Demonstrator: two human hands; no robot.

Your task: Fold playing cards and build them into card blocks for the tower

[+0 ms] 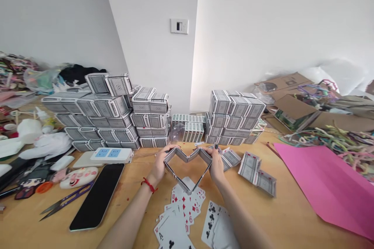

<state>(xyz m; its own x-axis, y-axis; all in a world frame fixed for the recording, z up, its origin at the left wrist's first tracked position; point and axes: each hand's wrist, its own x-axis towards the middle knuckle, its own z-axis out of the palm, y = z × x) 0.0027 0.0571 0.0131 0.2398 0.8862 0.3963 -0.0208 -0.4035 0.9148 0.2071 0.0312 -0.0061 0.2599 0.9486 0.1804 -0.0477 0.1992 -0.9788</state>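
Between my two hands is a heart-shaped frame of folded playing cards (202, 155), its point toward me just above loose cards on the table. My left hand (158, 165) grips its left side, with a red string bracelet at the wrist. On the opposite side my right hand (216, 165) holds the frame, dark polish on a nail. Below lie spread playing cards (184, 206), faces mostly up, and a second small pile with a nine of clubs (209, 223). Folded card pieces (249, 167) rest right of my right hand, some partly behind it.
Stacked folded-card blocks stand at left (113, 136) and right (220, 118), with card boxes (193, 132) between. A phone (97, 198), scissors (68, 200) and a power strip (111, 155) lie left. Pink paper (324, 186), yarn (336, 144) and a cardboard box (315, 120) are right.
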